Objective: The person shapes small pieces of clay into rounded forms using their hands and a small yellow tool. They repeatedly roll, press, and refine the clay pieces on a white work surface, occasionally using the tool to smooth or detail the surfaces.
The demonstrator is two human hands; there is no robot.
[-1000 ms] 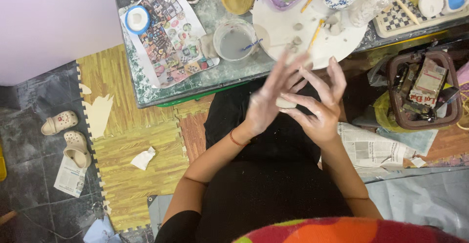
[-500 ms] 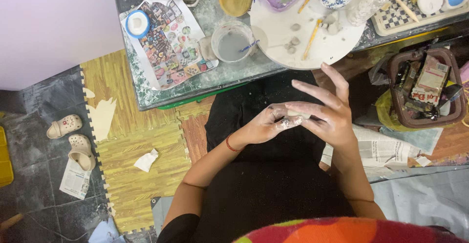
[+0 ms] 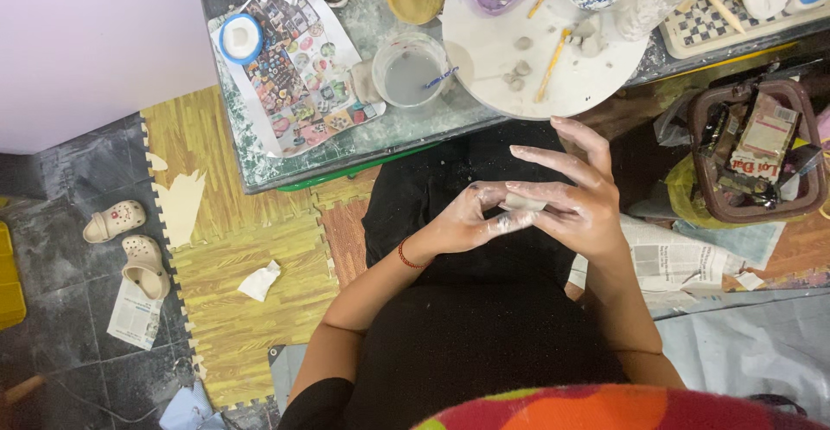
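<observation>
We see even, soft indoor light from above, with no hard shadows; only a dim zone lies under the table (image 3: 259, 166) edge and over the dark lap. The round white board (image 3: 501, 58) is bright but not blown out. Hands (image 3: 527, 205) are sharp, with no motion blur. The wide lens bends lines near the frame edges, and the corners look slightly softer.

head camera, looking straight down, close over lap

Cup of grey water (image 3: 410, 73), round white board (image 3: 553, 54), sandals (image 3: 130, 240), brown basket (image 3: 756, 149), newspaper (image 3: 674, 261)
</observation>
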